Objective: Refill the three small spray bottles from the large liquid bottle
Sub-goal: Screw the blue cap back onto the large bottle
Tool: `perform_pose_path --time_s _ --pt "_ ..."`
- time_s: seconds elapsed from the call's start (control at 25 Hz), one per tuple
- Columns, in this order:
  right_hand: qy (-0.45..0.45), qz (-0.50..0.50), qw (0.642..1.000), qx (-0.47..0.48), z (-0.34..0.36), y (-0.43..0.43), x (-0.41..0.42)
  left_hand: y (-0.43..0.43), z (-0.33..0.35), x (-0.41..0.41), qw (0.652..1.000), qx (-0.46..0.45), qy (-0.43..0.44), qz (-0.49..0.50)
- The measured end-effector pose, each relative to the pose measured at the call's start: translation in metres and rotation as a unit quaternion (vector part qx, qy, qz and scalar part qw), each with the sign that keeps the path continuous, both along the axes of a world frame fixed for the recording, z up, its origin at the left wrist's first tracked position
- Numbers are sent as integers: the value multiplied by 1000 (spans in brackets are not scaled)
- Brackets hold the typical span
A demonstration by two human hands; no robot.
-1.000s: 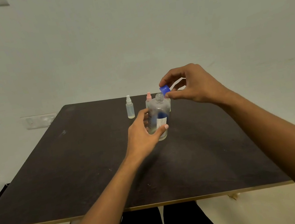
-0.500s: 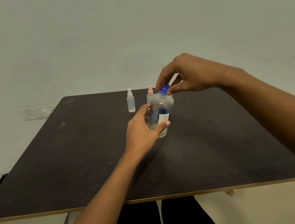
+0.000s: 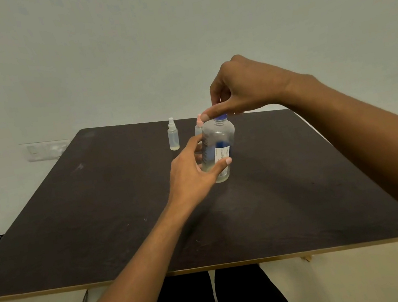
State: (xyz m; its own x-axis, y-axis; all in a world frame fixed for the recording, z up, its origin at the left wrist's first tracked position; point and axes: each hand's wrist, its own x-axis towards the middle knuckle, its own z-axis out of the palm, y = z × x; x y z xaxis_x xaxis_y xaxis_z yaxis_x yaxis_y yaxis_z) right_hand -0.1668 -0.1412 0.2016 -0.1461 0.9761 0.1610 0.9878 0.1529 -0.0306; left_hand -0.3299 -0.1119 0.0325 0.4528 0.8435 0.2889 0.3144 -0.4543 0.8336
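Head view:
- The bottle [image 3: 218,147] stands upright on the bench [image 3: 98,221], near the middle and towards the far side. It is clear, with a label facing the camera and only a little pale liquid at the bottom.
- The left grip [image 3: 191,173] is wrapped round the bottle's lower body, thumb across the label. This likely pins the base to the bench so the bottle cannot spin or tip while the top is worked.
- The right grip [image 3: 245,89] comes down from above and is clamped on the blue cap [image 3: 221,118], thumb and fingertips pinching its rim. That suits twisting, though this frame does not show which way it turns.
- The white spray [image 3: 173,135] and pink spray [image 3: 199,124] stand upright behind the bottle with their tops on. They are within easy reach but apart from the working hands.
- The third spray is not visible, and may be hidden behind the bottle.
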Motion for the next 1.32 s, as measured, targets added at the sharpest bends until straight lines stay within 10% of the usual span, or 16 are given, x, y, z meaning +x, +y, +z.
perform_pose_path --time_s 1.32 --pt "17 9 999 -45 13 8 1 9 6 -4 1000 -2 -2 4"
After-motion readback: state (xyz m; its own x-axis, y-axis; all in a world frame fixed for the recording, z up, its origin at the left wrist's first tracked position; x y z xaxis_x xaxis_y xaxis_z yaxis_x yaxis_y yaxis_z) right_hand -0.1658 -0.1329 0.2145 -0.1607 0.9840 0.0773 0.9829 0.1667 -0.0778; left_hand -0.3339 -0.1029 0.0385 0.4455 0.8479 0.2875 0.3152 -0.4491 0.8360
